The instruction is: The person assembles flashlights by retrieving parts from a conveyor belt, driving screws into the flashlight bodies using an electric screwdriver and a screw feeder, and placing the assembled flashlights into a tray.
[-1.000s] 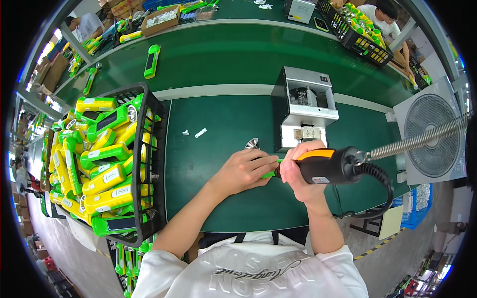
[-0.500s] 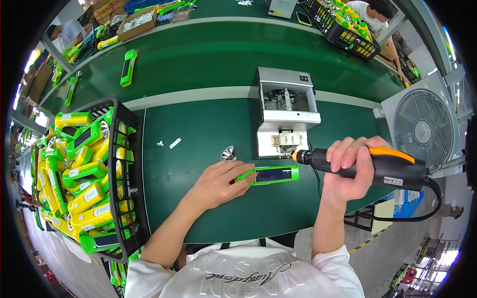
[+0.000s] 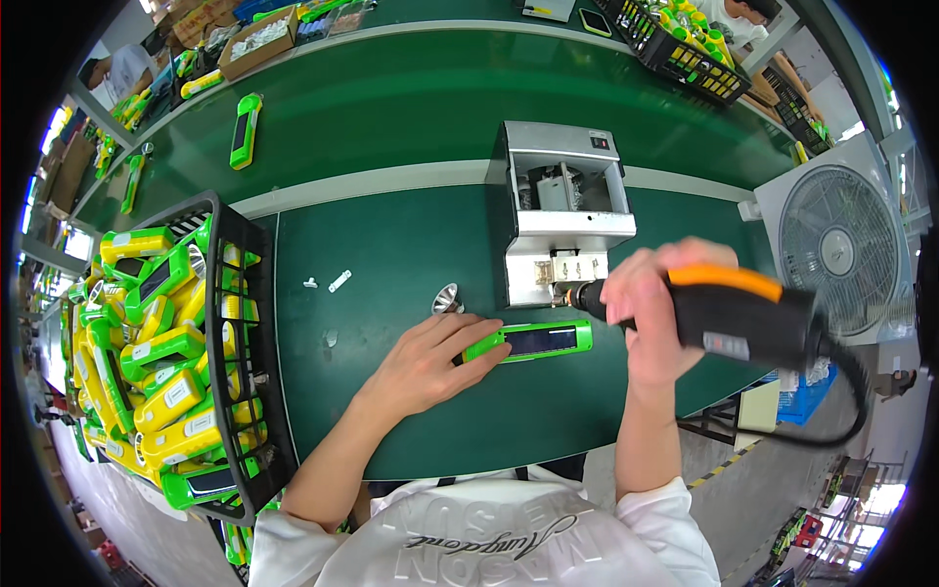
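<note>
My left hand [image 3: 423, 366] lies over the left end of a green flashlight [image 3: 544, 340] with a dark panel facing up. Its thumb and fingers hold it flat on the table. In my right hand [image 3: 653, 303] is a black and orange electric screwdriver [image 3: 736, 309], slightly blurred, pointing left. The screwdriver's tip is at the front ledge of a grey screw feeder [image 3: 567, 227]; whether a screw sits on the bit is too small to tell. A silver cone-shaped reflector [image 3: 447, 298] stands just beyond my left fingers.
At the left a black basket [image 3: 235, 362] overflows with yellow and green flashlights. Small white parts [image 3: 339, 281] lie beside it. A conveyor belt [image 3: 381, 108] runs behind, carrying another flashlight [image 3: 246, 132]. A fan [image 3: 834, 249] is at the right, and the screwdriver's cable hangs there.
My right hand has brought the screwdriver left and slightly down, its tip now at the feeder's ledge. The part inside the feeder's window has shifted. My left hand stays on the flashlight.
</note>
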`<move>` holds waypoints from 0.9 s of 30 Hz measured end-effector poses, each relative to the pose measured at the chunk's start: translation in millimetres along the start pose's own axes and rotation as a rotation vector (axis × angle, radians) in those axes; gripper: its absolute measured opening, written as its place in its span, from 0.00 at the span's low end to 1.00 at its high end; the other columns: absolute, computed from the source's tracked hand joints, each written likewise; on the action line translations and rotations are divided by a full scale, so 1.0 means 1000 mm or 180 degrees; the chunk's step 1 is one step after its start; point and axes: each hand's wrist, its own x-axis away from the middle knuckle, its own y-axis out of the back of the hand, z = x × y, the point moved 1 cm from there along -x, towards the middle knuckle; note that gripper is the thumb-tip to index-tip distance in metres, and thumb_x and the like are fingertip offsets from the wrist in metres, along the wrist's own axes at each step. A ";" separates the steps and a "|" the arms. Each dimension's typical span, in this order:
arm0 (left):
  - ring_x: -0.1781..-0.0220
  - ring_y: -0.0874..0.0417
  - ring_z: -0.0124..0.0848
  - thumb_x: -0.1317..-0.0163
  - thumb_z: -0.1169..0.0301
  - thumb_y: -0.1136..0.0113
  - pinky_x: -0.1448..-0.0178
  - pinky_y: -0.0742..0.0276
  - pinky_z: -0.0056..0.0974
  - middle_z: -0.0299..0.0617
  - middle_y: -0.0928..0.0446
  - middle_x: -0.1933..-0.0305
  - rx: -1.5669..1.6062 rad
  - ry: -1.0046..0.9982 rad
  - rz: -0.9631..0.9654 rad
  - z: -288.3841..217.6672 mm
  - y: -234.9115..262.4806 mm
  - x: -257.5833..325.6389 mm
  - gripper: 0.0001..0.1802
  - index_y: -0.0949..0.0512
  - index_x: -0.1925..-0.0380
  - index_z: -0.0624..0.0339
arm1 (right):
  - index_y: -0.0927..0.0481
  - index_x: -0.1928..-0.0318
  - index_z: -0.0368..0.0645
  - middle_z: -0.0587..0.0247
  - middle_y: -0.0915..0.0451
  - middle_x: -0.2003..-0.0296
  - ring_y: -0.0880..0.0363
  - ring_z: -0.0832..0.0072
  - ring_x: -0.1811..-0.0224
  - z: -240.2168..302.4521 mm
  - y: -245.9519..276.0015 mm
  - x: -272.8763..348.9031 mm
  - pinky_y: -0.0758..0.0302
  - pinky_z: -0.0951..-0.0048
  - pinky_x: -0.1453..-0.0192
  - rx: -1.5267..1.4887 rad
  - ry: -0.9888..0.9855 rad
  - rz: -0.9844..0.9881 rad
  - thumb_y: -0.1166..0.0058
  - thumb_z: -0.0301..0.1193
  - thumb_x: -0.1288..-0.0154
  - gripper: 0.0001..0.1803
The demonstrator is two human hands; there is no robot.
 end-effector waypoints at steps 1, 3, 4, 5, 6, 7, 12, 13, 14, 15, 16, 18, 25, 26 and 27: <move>0.54 0.18 0.38 0.52 0.73 0.31 0.51 0.19 0.41 0.42 0.20 0.51 -0.0002 0.0003 0.0014 -0.001 0.000 0.000 0.18 0.17 0.57 0.55 | 0.34 0.51 0.39 0.62 0.27 0.71 0.27 0.79 0.79 -0.001 -0.003 -0.004 0.26 0.75 0.77 0.0057 -0.0137 0.0014 0.50 0.14 0.34 0.14; 0.53 0.18 0.38 0.51 0.72 0.33 0.50 0.19 0.41 0.43 0.20 0.51 -0.0056 0.0003 0.0054 -0.001 -0.003 0.000 0.19 0.17 0.55 0.53 | 0.28 0.56 0.36 0.64 0.26 0.71 0.26 0.79 0.80 0.003 -0.013 -0.022 0.28 0.76 0.79 0.0017 -0.0731 -0.0408 0.47 0.13 0.36 0.10; 0.53 0.18 0.38 0.51 0.72 0.33 0.50 0.19 0.41 0.43 0.20 0.51 -0.0056 -0.0007 0.0058 -0.001 -0.004 0.001 0.19 0.17 0.55 0.53 | 0.27 0.59 0.36 0.63 0.25 0.71 0.26 0.79 0.81 0.000 -0.012 -0.032 0.29 0.75 0.79 -0.0083 -0.0868 -0.0386 0.46 0.14 0.38 0.09; 0.53 0.18 0.39 0.51 0.72 0.31 0.50 0.19 0.42 0.42 0.20 0.51 -0.0075 0.0015 0.0025 -0.002 -0.004 0.001 0.18 0.16 0.56 0.53 | 0.26 0.61 0.35 0.63 0.25 0.72 0.26 0.79 0.82 -0.003 -0.012 -0.043 0.29 0.74 0.80 -0.0183 -0.1004 -0.0362 0.45 0.14 0.40 0.08; 0.54 0.17 0.39 0.50 0.73 0.30 0.50 0.18 0.42 0.42 0.20 0.51 -0.0100 0.0046 -0.0008 -0.002 -0.004 0.002 0.18 0.16 0.56 0.52 | 0.26 0.62 0.35 0.62 0.25 0.73 0.27 0.78 0.84 -0.006 -0.012 -0.050 0.30 0.74 0.80 -0.0209 -0.1174 -0.0311 0.44 0.14 0.41 0.08; 0.54 0.17 0.39 0.50 0.73 0.30 0.50 0.18 0.42 0.42 0.20 0.51 -0.0104 0.0046 -0.0009 -0.002 -0.005 0.001 0.18 0.16 0.56 0.52 | 0.26 0.64 0.35 0.62 0.24 0.74 0.27 0.78 0.85 -0.006 -0.012 -0.055 0.30 0.73 0.81 -0.0234 -0.1344 -0.0258 0.44 0.15 0.42 0.07; 0.54 0.17 0.39 0.50 0.73 0.31 0.50 0.18 0.42 0.42 0.20 0.52 -0.0098 0.0100 -0.0010 -0.005 -0.003 0.002 0.17 0.15 0.56 0.52 | 0.27 0.63 0.33 0.63 0.27 0.81 0.28 0.77 0.86 0.008 -0.019 -0.039 0.30 0.73 0.80 -0.0309 -0.1340 -0.0299 0.45 0.15 0.42 0.07; 0.54 0.17 0.39 0.50 0.73 0.31 0.50 0.18 0.42 0.42 0.20 0.52 -0.0106 0.0122 -0.0010 -0.006 -0.003 0.002 0.17 0.15 0.56 0.52 | 0.27 0.61 0.33 0.62 0.27 0.80 0.29 0.77 0.86 0.010 -0.020 -0.034 0.30 0.74 0.80 -0.0443 -0.1294 -0.0277 0.46 0.15 0.42 0.09; 0.53 0.18 0.39 0.49 0.72 0.33 0.51 0.19 0.41 0.43 0.20 0.52 -0.0090 0.0120 -0.0020 -0.006 -0.003 0.002 0.18 0.15 0.55 0.53 | 0.28 0.60 0.33 0.62 0.27 0.80 0.29 0.77 0.86 0.011 -0.023 -0.028 0.30 0.74 0.80 -0.0568 -0.1298 -0.0261 0.47 0.15 0.41 0.09; 0.53 0.18 0.39 0.48 0.72 0.35 0.51 0.19 0.41 0.43 0.21 0.53 -0.0068 0.0103 -0.0027 -0.006 -0.003 0.001 0.18 0.15 0.54 0.53 | 0.28 0.59 0.33 0.62 0.27 0.79 0.29 0.78 0.85 0.012 -0.027 -0.022 0.29 0.75 0.80 -0.0686 -0.1294 -0.0257 0.47 0.14 0.41 0.09; 0.53 0.18 0.39 0.48 0.72 0.35 0.51 0.19 0.41 0.43 0.21 0.53 -0.0068 0.0110 -0.0021 -0.006 -0.003 0.001 0.18 0.15 0.54 0.53 | 0.28 0.59 0.33 0.62 0.27 0.79 0.29 0.78 0.85 0.011 -0.031 -0.018 0.29 0.75 0.80 -0.0691 -0.1301 -0.0259 0.47 0.14 0.41 0.09; 0.53 0.18 0.38 0.48 0.72 0.35 0.52 0.19 0.41 0.43 0.21 0.52 -0.0021 0.0111 -0.0041 -0.006 -0.003 0.001 0.17 0.15 0.55 0.53 | 0.28 0.58 0.34 0.63 0.27 0.78 0.28 0.79 0.83 0.007 -0.039 -0.009 0.29 0.76 0.80 -0.0913 -0.1301 -0.0103 0.47 0.14 0.40 0.10; 0.53 0.18 0.38 0.48 0.71 0.35 0.53 0.19 0.41 0.43 0.21 0.52 -0.0002 0.0146 -0.0038 -0.006 -0.003 0.001 0.17 0.15 0.55 0.53 | 0.27 0.58 0.36 0.65 0.26 0.76 0.27 0.79 0.81 -0.008 -0.045 0.001 0.28 0.77 0.78 -0.0792 -0.1319 -0.0049 0.45 0.14 0.40 0.11; 0.53 0.18 0.39 0.49 0.71 0.35 0.53 0.19 0.42 0.43 0.21 0.52 0.0004 0.0147 -0.0030 -0.005 -0.004 0.002 0.17 0.15 0.56 0.53 | 0.27 0.58 0.36 0.65 0.26 0.76 0.27 0.79 0.81 -0.010 -0.045 0.003 0.28 0.77 0.78 -0.0797 -0.1327 -0.0045 0.45 0.14 0.40 0.11; 0.53 0.18 0.39 0.49 0.72 0.35 0.53 0.18 0.42 0.43 0.21 0.52 0.0008 0.0142 -0.0020 -0.005 -0.003 0.002 0.17 0.15 0.56 0.54 | 0.27 0.58 0.36 0.65 0.26 0.75 0.27 0.80 0.81 -0.010 -0.045 0.003 0.28 0.77 0.78 -0.0808 -0.1345 -0.0054 0.45 0.14 0.40 0.11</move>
